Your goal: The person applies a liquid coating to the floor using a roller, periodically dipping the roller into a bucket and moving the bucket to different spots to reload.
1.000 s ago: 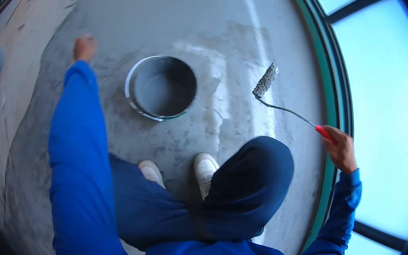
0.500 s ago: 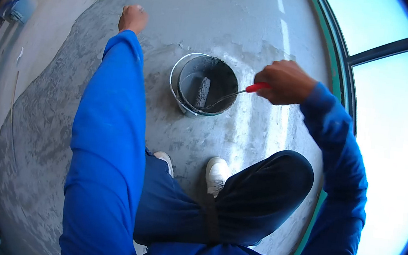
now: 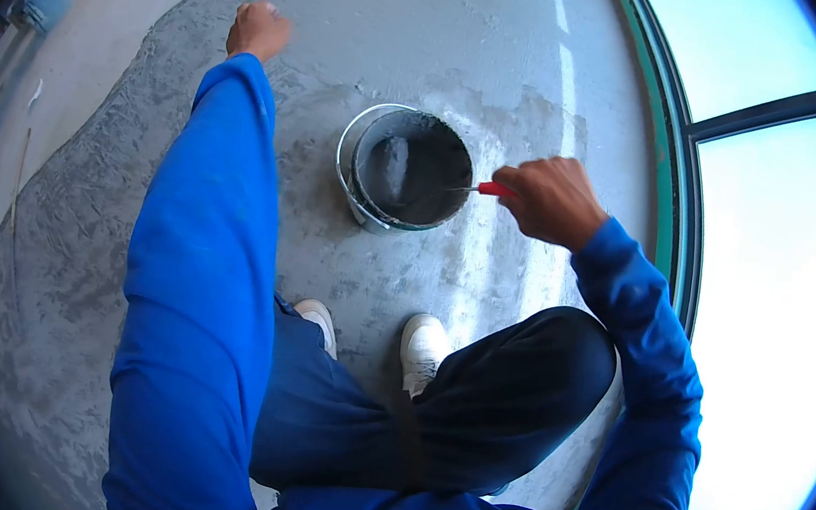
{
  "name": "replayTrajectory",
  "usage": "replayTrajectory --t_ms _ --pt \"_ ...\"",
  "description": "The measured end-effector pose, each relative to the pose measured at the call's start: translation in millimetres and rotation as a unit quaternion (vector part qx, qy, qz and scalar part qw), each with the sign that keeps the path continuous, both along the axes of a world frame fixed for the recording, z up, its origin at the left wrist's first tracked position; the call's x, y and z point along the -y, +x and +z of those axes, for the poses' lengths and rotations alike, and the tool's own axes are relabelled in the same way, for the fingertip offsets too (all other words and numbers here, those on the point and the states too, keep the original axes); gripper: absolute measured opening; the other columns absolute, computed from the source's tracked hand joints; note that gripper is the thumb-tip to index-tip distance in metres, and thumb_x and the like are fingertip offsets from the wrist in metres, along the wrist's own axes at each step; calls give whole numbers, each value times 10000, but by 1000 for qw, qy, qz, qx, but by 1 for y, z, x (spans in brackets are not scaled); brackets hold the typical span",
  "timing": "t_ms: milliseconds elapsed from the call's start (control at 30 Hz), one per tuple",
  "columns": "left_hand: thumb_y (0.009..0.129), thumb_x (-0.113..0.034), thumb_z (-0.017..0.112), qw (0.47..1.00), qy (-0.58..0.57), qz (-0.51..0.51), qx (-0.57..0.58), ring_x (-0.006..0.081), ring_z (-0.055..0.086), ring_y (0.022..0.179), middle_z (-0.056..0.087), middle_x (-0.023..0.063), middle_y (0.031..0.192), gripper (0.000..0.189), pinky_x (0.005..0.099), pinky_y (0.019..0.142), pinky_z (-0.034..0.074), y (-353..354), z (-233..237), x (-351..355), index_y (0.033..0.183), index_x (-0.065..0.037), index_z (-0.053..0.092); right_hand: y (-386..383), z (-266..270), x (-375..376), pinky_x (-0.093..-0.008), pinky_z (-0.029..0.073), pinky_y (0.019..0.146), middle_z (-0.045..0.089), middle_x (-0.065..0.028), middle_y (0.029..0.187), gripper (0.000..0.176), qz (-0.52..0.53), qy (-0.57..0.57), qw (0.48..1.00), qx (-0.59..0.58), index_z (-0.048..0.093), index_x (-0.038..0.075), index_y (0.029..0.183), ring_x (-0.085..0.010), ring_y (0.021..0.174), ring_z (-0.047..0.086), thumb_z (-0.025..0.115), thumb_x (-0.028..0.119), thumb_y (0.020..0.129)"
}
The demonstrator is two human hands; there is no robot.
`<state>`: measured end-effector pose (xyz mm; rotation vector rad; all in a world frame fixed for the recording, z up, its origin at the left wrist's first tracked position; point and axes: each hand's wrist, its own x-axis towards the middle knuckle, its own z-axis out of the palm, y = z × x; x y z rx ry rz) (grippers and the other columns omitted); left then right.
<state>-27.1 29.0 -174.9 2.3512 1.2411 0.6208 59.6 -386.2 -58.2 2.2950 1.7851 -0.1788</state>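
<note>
A dark bucket (image 3: 442,221) with a metal handle hooped over its left side stands on the floor, grey material inside. My right hand (image 3: 547,198) is wrapped round the red handle of a paint roller (image 3: 496,190). The roller's wire shaft crosses the bucket's right rim, and its grey-coated sleeve (image 3: 395,166) is inside the bucket, blurred. Away to the upper left, my left hand (image 3: 258,30) is closed above the floor; what it holds, if anything, is hidden.
The floor (image 3: 375,10) has a wet-looking grey coating with an irregular edge at left. A window (image 3: 766,296) with a dark frame runs along the right. My two shoes (image 3: 426,348) are below the bucket. A bluish container (image 3: 49,1) stands far left.
The roller sleeve has shifted left inside the bucket. My right hand has moved slightly down with the handle, which is now more level. My left hand has moved a little up and left.
</note>
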Motion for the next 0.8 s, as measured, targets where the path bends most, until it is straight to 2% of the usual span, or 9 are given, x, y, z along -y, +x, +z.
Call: replayTrajectory --t_ms 133,267,300,333,367,500,600,633,800 --pt "777 -263 590 1000 24 -6 -12 310 613 975 638 173 1070 384 403 825 484 2 -3 -1 1088 -43 644 -6 20 44 -354 442 480 631 -87 668 157 -11 107 994 -3 679 105 937 -245 558 598 675 161 790" --pt "761 -274 598 998 41 -39 -22 323 640 872 674 169 905 357 392 773 489 0 -11 -10 1020 -39 668 -7 31 79 -348 454 494 645 -78 698 191 -35 188 981 -4 681 98 968 -237 558 599 691 156 787" --pt "756 -277 600 997 44 -56 -15 322 646 835 677 168 856 342 390 753 489 0 -18 -19 991 -40 675 -8 34 90 -339 464 508 656 -81 722 201 -57 198 978 -16 682 99 981 -234 570 607 692 156 789" --pt "727 -208 568 993 94 -53 51 382 629 816 650 226 844 290 428 733 488 0 -32 -26 901 9 651 -8 38 102 -330 474 522 666 -84 746 212 -80 208 974 -28 683 99 994 -231 582 616 693 155 790" --pt "734 -207 560 997 39 -63 23 378 629 850 650 225 882 289 428 740 487 -5 -19 -19 907 6 654 -7 42 115 -321 484 536 677 -87 769 222 -103 219 970 -38 683 100 1007 -228 594 625 695 155 792" --pt "756 -261 591 991 110 -72 -2 346 631 918 663 198 954 343 390 800 487 -16 -50 -68 978 -12 668 10 34 179 -311 558 681 690 -140 896 279 -301 218 922 -112 670 54 1046 -265 744 676 716 162 793" --pt "768 -242 585 990 114 -75 -21 333 620 971 659 192 1001 354 378 833 476 -30 -58 -89 1012 5 657 32 2 224 -313 554 687 687 -144 917 287 -414 224 874 -116 666 52 1057 -265 767 674 703 197 812" --pt "771 -234 584 989 117 -79 -42 329 617 984 658 190 1012 357 375 842 473 -32 -60 -94 1026 7 653 46 -19 242 -346 522 664 685 -150 826 304 -431 229 867 -106 680 101 1056 -258 700 658 675 273 805" --pt "783 -225 581 995 66 -45 -67 316 617 988 659 169 1037 365 365 854 464 -40 -29 -65 1055 11 641 96 -127 301 -395 518 725 682 -157 859 342 -546 239 798 -86 679 144 1061 -314 788 663 648 356 794"
